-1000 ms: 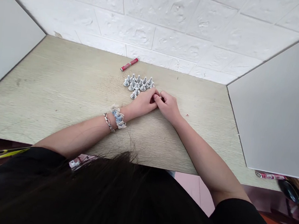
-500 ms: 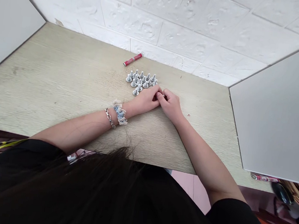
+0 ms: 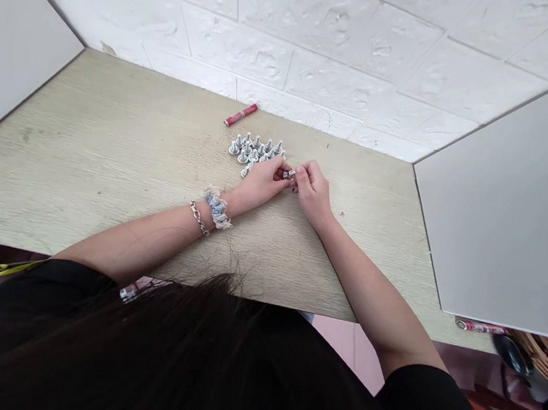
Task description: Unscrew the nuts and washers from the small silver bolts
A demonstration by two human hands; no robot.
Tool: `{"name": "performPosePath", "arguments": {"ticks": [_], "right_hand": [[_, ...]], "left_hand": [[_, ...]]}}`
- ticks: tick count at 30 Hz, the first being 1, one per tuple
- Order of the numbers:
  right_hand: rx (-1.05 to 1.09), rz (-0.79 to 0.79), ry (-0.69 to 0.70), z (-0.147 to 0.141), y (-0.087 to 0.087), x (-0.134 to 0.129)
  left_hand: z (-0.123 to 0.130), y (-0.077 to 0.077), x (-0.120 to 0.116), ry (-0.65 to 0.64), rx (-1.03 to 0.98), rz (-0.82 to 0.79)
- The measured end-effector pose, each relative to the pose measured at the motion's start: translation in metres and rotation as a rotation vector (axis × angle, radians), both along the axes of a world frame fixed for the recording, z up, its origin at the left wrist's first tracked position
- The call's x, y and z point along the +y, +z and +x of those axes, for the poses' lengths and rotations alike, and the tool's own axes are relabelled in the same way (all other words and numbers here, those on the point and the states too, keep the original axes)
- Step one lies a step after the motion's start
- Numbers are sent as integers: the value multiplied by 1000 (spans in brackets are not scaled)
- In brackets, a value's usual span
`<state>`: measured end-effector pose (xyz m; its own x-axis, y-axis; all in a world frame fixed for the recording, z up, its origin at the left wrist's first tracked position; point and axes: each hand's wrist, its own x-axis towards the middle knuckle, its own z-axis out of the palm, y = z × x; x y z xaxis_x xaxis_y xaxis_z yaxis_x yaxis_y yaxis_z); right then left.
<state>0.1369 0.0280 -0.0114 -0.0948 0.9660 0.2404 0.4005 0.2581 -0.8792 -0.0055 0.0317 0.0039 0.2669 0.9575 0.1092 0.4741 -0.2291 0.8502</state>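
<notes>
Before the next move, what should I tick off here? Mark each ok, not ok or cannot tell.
1. Metal piece at the fingers of the right hand: ok.
2. Left hand's grip on that piece: cannot tell.
3. Visible grouped bolts standing shank up: ok.
4. Whole group in view: not ok, left hand hides part.
5. Red tube apart from the bolts: ok.

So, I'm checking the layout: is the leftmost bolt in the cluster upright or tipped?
Upright: the leftmost bolt stands with its shank pointing up and its wide end on the tabletop.
</notes>
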Motion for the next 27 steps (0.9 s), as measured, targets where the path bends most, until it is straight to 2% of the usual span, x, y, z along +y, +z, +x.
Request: {"name": "performPosePath", "arguments": {"ticks": [4,12,20,27], "right_hand": [[-4,-8,84,-1,1,0],[-54,-15,70,-1,2,1],[-175,53,84,-2,1,1],[-230,140,124,-4,-1,4]], "left_hand": [[-2,1,2,21,-14,8],[-5,-3,8,5,38,55],[-8,-2,6,9,170,145],[-8,-3,6,-9,158,137]]}}
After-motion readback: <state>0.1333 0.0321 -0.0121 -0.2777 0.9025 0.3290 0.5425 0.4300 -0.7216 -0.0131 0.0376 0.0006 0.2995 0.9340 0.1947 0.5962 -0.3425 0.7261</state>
